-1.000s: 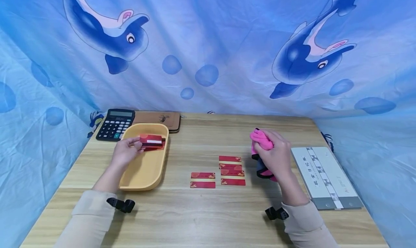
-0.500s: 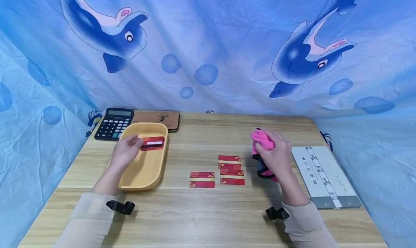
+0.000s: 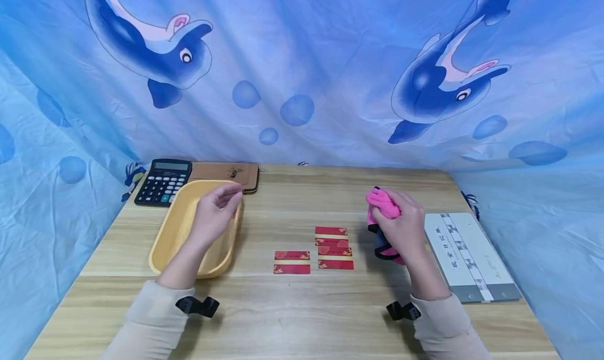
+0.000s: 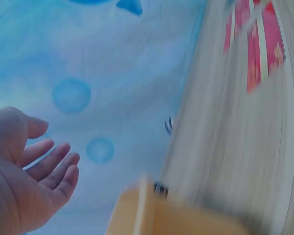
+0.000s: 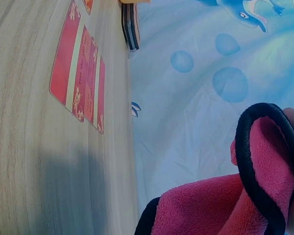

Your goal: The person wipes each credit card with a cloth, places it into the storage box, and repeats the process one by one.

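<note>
Pink cloth point(image 3: 384, 205) gripped in right hand point(image 3: 405, 224), left hand point(image 3: 214, 213) above yellow tray point(image 3: 176, 226), fingers point(image 4: 49, 161) loosely curved

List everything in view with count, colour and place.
Tray: 1, yellow, left
Red item: count hidden, red, in tray
Cards: 3, red and cream, centre
Calculator: 1, black, back left
Flat case: 1, brown, behind tray
Book: 1, white-grey, right
Cloth: 1, pink, black-edged, right
Table: 1, wood-toned, below
Curtain: count unclear, blue, behind
Wrist devices: 2, black, at wrists
Sleeves: 2, beige, forearms
Left grip: 1, bare, over tray
Right grip: 1, bare, holding cloth
</note>
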`<state>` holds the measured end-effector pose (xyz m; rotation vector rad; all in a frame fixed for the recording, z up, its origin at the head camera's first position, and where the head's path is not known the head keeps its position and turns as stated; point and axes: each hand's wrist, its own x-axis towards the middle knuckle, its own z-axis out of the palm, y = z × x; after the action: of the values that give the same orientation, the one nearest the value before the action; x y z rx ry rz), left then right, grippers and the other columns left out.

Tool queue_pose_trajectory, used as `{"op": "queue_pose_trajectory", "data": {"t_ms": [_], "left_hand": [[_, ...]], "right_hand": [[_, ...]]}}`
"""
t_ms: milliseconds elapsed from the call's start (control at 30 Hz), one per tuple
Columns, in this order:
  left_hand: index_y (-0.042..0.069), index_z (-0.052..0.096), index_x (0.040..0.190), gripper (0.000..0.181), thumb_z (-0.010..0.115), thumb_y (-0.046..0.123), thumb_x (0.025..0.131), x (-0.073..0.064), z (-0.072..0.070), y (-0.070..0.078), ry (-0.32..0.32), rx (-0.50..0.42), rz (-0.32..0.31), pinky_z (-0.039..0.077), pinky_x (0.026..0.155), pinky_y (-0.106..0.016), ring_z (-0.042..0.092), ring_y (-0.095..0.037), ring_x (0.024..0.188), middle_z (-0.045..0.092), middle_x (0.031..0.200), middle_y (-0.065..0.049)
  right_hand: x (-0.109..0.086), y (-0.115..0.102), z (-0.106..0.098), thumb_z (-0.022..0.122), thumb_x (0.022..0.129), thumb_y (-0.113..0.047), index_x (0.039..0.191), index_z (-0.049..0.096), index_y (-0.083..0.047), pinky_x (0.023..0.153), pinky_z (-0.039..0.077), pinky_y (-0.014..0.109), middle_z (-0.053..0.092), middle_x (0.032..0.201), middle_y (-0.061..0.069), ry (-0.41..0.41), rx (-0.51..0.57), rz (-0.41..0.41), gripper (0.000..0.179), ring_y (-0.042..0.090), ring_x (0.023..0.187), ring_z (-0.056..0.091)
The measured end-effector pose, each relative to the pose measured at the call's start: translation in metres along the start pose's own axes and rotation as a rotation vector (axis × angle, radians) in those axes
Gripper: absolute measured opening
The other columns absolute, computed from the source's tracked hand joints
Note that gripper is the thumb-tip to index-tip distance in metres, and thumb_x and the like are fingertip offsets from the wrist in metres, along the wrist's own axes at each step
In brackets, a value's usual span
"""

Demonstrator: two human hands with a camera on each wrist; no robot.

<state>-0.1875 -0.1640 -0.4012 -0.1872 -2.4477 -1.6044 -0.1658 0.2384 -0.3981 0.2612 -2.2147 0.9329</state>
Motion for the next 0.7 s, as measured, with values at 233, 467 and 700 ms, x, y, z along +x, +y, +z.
{"op": "queue_pose_trajectory", "data": {"t_ms": [233,467,700], "left_hand": [[0.001,0.067,0.126,0.031,0.064,0.019,0.101,-0.006,0.038,0.013,-0.134,0.001,0.081,0.055,0.099,-0.045,0.066,-0.026,0.110,0.071,0.120,-0.014],[0.000,0.066,0.128,0.033,0.065,0.019,0.100,-0.011,0.071,0.009,-0.216,-0.034,0.081,0.057,0.097,-0.043,0.066,-0.027,0.111,0.070,0.121,-0.013],[0.004,0.067,0.128,0.032,0.065,0.020,0.101,-0.011,0.103,0.000,-0.258,-0.017,0.054,0.056,0.098,-0.036,0.065,-0.021,0.110,0.070,0.119,-0.008]], "right_hand": [[-0.001,0.001,-0.002,0.082,0.076,-0.004,0.112,0.075,0.002,0.078,0.044,0.007,0.074,0.102,0.017,0.006,0.000,0.032,0.038,0.031,0.088,0.070],[-0.004,0.004,-0.004,0.081,0.077,-0.004,0.113,0.075,0.002,0.079,0.044,0.007,0.074,0.105,0.018,0.016,0.000,0.051,0.037,0.033,0.090,0.070],[-0.007,0.012,-0.007,0.079,0.076,-0.002,0.110,0.075,0.005,0.078,0.042,0.004,0.074,0.101,0.020,0.063,-0.013,0.021,0.035,0.038,0.087,0.071]]}}
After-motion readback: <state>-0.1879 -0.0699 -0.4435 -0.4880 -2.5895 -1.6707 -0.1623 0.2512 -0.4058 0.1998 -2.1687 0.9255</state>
